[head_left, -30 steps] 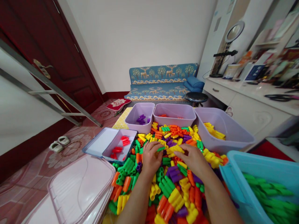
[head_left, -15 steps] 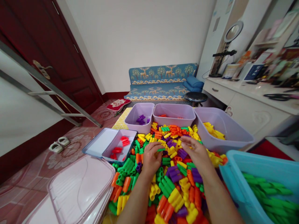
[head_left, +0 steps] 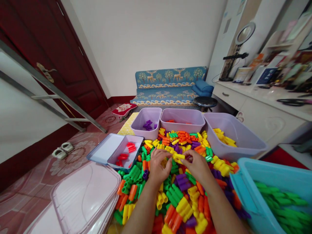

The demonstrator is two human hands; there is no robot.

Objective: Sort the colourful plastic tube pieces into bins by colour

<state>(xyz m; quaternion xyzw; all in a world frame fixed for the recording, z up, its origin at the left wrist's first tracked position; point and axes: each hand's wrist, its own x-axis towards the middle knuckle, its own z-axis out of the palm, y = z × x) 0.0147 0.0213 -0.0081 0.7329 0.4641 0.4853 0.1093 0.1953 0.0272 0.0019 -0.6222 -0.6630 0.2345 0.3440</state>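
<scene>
A heap of plastic tube blocks (head_left: 181, 180) in yellow, green, orange, purple and red covers the table in front of me. My right hand (head_left: 198, 165) reaches in from the right, its thumb and fingers closed on the end of a yellow tube block (head_left: 179, 157). Facing it, my left hand (head_left: 159, 165) hovers over the heap with bent fingers and the thumb apart from them. Its fingertips are close to the yellow block's left side; I see no block gripped there. Below the hands lie a purple block (head_left: 182, 182) and a green block (head_left: 174, 194).
Behind the heap stand lilac bins with purple (head_left: 146, 132), orange (head_left: 182, 126) and yellow blocks (head_left: 246, 151). A turquoise bin (head_left: 248, 182) at right holds green blocks. At left are a shallow tray (head_left: 114, 164) with red blocks and stacked lids (head_left: 85, 195).
My right hand has moved left and down, and its fingers have closed on a yellow block. The green piece seen at my left fingertips no longer shows there.
</scene>
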